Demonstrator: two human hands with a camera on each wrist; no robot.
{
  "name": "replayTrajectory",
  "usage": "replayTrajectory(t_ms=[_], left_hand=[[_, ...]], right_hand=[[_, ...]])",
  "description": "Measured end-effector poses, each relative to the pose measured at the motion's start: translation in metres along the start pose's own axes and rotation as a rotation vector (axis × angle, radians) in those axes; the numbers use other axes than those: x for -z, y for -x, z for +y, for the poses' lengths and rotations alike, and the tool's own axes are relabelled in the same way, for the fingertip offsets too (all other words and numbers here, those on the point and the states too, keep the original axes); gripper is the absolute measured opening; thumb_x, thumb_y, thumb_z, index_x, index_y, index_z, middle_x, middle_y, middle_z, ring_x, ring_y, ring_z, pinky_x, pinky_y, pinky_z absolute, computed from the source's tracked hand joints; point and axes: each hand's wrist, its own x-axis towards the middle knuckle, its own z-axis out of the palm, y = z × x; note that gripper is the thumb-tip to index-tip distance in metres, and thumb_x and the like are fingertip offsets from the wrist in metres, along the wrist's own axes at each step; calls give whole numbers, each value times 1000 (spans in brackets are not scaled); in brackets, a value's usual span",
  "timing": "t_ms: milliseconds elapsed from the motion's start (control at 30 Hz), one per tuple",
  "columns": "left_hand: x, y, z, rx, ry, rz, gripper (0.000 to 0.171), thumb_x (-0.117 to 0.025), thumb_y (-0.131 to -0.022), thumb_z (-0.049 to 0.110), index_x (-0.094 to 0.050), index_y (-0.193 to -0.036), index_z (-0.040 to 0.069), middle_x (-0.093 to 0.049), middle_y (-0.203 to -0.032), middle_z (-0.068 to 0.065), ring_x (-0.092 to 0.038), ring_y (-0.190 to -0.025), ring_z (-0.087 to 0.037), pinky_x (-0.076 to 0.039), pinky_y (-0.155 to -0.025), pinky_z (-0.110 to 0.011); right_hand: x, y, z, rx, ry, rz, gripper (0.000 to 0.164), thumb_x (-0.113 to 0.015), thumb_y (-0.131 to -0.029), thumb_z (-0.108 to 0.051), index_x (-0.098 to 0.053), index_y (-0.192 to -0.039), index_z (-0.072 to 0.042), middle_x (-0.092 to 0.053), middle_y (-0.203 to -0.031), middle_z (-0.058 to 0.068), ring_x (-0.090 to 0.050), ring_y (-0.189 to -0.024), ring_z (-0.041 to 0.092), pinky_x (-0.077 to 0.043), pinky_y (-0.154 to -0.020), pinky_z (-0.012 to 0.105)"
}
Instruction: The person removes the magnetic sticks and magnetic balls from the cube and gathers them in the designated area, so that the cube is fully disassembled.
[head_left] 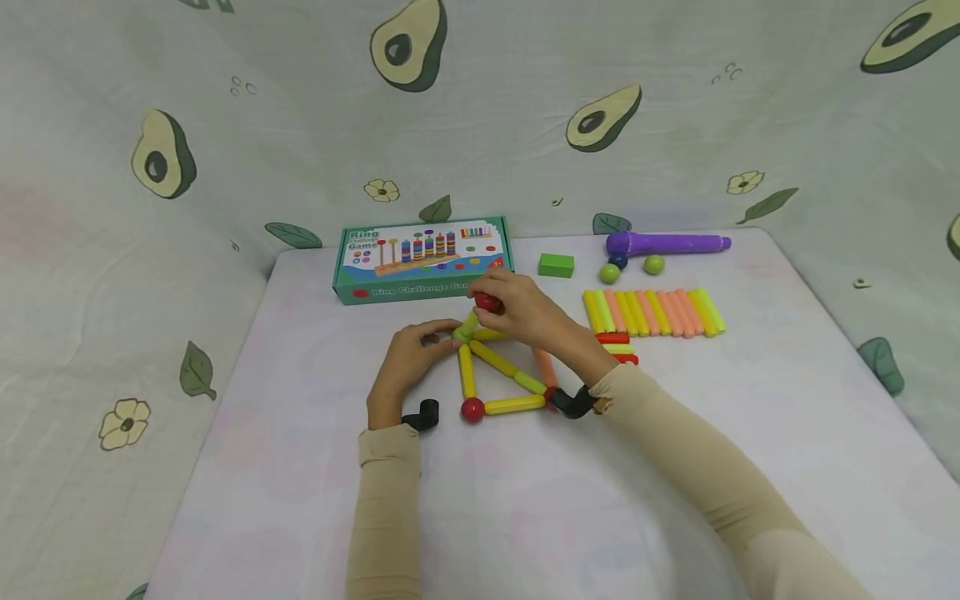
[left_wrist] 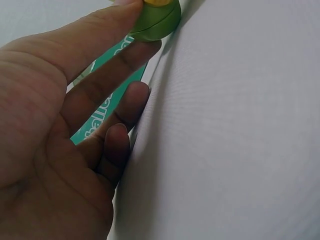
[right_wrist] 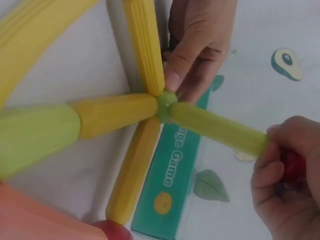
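Note:
A toy frame of sticks and balls lies on the table, with yellow sticks [right_wrist: 142, 47] meeting at a green ball [right_wrist: 166, 106]. My left hand [head_left: 408, 362] pinches that ball between thumb and forefinger, its other fingers loosely bent in the left wrist view. From the ball a light green stick [right_wrist: 220, 127] rises at a tilt. At its upper end my right hand [head_left: 528, 315] grips a red ball [right_wrist: 292, 165], partly covered by the fingers. Another red ball [head_left: 472, 410] forms the near left corner. My right forearm hides part of the frame's right side in the head view.
A green game box [head_left: 423, 258] lies behind the hands, beside a green block [head_left: 556, 266]. To the right are a row of colored sticks [head_left: 654, 313], a purple wand-like stick [head_left: 675, 243], loose green balls [head_left: 654, 264] and a dark blue ball [head_left: 618, 261].

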Motion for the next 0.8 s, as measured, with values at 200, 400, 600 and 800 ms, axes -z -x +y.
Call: replayTrajectory(t_ms=[200,400,600,800], left_hand=[[-1,1,1,-2,2,6,32,-74,-91,39,-73,-122,32,-69,-112,5,-55,-100,-21,-45,-88,-42],[-4,0,-1,-4,18,-7,32,-73,-92,40,-71,-123,35,-68,-114,7,-55,-101,-20,-45,-90,-42],[-4,-3,-1,-5,0,-12,33,-74,-91,43,-71,-123,36,-68,-109,7,-54,-99,-20,-45,-86,-40],[0,-2,-2,12,-18,-13,34,-74,-91,41,-71,-124,36,-67,-107,4,-53,-98,-22,-44,-84,-40]], right_hand=[[-6,0,-2,10,-25,75,20,-74,-92,-10,-67,-110,-4,-66,-107,10,-62,-93,22,-56,-83,32],[2,5,-4,-253,-122,79,31,-63,-100,-31,-60,-120,-7,-62,-111,10,-58,-88,21,-54,-72,29],[31,23,1,-377,-242,55,48,-44,-106,-26,-40,-151,-8,-41,-127,16,-51,-96,26,-48,-80,36],[51,51,11,-269,-124,88,46,-68,-97,-25,-56,-140,-11,-56,-122,6,-58,-92,19,-53,-81,34]])
